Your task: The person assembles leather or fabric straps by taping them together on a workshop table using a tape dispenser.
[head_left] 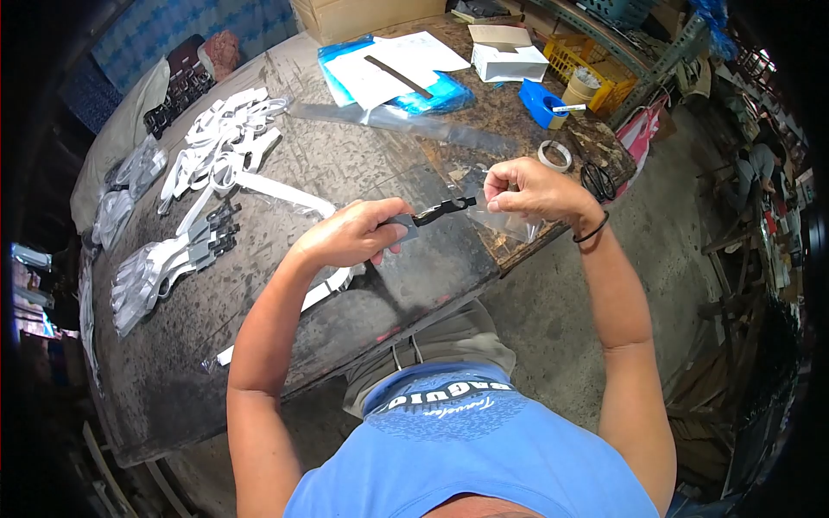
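My left hand (367, 231) is closed around a grey piece (404, 226) with a black clip (445, 210) sticking out of it to the right. A white strap (285, 192) runs from the pile on the left towards this hand. My right hand (527, 192) is held just right of the clip's tip, thumb and forefinger pinched together; anything between them is too small to make out. Clear plastic (511, 223) lies below and beside the right hand, near the table's edge.
White straps (229, 129) and a bundle with grey and black ends (173, 255) lie at left. Beyond my hands are papers (393, 65), a white box (509, 62) and a blue tape dispenser (542, 105). A tape roll (554, 155) and black scissors (598, 181) lie at right.
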`<action>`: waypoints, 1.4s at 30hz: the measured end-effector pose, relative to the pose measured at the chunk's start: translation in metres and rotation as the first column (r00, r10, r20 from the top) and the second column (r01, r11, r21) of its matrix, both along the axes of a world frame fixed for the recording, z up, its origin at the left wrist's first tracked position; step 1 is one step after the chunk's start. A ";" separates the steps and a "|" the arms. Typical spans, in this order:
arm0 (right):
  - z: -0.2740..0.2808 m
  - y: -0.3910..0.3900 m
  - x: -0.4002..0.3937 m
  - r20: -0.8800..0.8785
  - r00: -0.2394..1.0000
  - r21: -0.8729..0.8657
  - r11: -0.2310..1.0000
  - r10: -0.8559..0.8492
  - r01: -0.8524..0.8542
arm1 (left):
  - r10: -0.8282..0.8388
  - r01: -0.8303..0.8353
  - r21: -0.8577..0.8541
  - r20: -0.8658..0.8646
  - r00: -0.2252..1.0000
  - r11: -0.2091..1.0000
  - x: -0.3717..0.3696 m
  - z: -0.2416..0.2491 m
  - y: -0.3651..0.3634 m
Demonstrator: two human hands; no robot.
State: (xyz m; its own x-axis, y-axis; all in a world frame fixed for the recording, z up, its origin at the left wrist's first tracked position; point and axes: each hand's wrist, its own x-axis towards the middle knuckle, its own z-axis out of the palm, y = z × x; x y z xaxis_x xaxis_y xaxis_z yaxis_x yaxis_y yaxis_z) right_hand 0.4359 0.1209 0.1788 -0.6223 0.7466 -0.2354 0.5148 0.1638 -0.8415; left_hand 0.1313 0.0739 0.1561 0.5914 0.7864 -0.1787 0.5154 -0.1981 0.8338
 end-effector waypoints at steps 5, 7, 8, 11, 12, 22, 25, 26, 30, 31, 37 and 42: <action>-0.001 0.002 -0.003 0.053 0.996 0.091 0.993 0.067 -0.072 | -0.024 0.022 -0.039 -0.038 0.999 0.999 0.002 0.000 0.004; 0.003 0.002 -0.007 0.094 0.992 0.172 0.980 0.087 -0.102 | -0.030 0.028 -0.039 -0.047 0.998 0.999 0.004 0.001 0.004; 0.005 0.002 -0.009 0.094 0.992 0.171 0.980 0.088 -0.103 | -0.035 0.033 -0.037 -0.056 0.998 0.999 0.004 0.002 0.004; 0.005 0.005 -0.016 0.152 0.979 0.199 0.966 0.134 -0.163 | -0.055 0.052 -0.054 -0.068 0.996 0.997 0.006 0.004 0.005; 0.003 0.006 -0.018 0.138 0.976 0.229 0.954 0.166 -0.195 | -0.048 0.044 -0.059 -0.069 0.997 0.997 0.006 0.004 0.006; -0.013 0.023 -0.045 0.122 0.924 0.140 0.915 0.363 -0.378 | -0.094 0.086 -0.144 -0.050 0.994 0.986 0.010 -0.005 0.015; -0.015 0.026 -0.047 0.104 0.916 0.116 0.910 0.387 -0.398 | -0.095 0.090 -0.153 -0.028 0.995 0.984 0.009 -0.008 0.016; -0.015 0.027 -0.047 0.105 0.915 0.115 0.910 0.388 -0.399 | -0.085 0.083 -0.174 -0.005 0.996 0.981 0.008 -0.010 0.017; -0.006 0.026 -0.047 0.182 0.920 0.020 0.934 0.347 -0.357 | -0.086 0.094 -0.197 0.050 0.995 0.976 0.005 -0.009 0.018; -0.002 0.026 -0.047 0.253 0.911 -0.015 0.942 0.327 -0.335 | -0.081 0.090 -0.197 0.052 0.995 0.976 0.004 -0.010 0.020; -0.001 0.031 -0.051 0.245 0.867 0.047 0.888 0.433 -0.457 | -0.096 0.106 -0.162 0.067 0.993 0.981 0.004 -0.009 0.019; 0.006 0.032 -0.064 0.273 0.841 -0.052 0.880 0.468 -0.472 | -0.093 0.098 -0.147 0.040 0.995 0.984 0.006 -0.005 0.017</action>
State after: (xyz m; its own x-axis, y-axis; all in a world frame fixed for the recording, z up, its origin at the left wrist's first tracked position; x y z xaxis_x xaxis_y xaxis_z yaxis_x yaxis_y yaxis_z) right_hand 0.3721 0.1524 0.1849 -0.8137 0.3860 -0.4346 0.5779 0.4565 -0.6765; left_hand 0.1373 0.0907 0.1514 0.6699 0.6920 -0.2689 0.4721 -0.1175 0.8737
